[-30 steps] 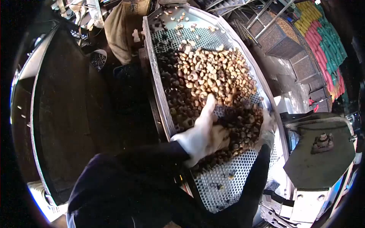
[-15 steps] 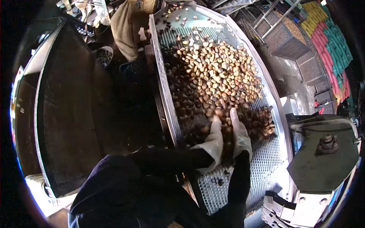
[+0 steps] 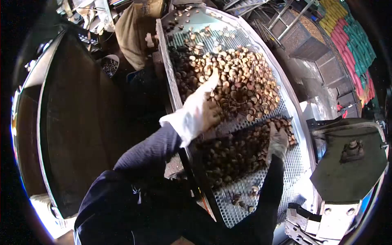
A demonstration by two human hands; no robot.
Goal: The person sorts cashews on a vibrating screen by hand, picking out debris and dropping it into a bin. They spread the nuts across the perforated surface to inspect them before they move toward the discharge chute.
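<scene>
Brown nuts [image 3: 241,77], which look like cashews in their shells, lie in two heaps on a perforated metal tray [image 3: 286,179]. My left hand [image 3: 196,110], in a pale thin glove, is over the left side of the far heap. Its fingers are apart, one part stretched forward over the nuts and the lower part in shadow. On the right, my gloved right hand [image 3: 278,143] touches the near heap [image 3: 237,155], fingers spread among the nuts. A bare strip of tray separates the heaps. Some loose nuts [image 3: 241,201] lie nearer my body.
A raised rim [image 3: 169,77] borders the tray. Left of it stands a dark panel [image 3: 73,122], with a bucket of dark pieces [image 3: 109,66] and a brown sack [image 3: 134,36] behind. A dark metal machine part [image 3: 347,163] is at right. Stacked coloured sacks [image 3: 359,45] stand farther back.
My hands, close together at the near edge of the nuts before, have parted. The left moved forward and left, the right moved right. A gap now splits the nuts into two heaps.
</scene>
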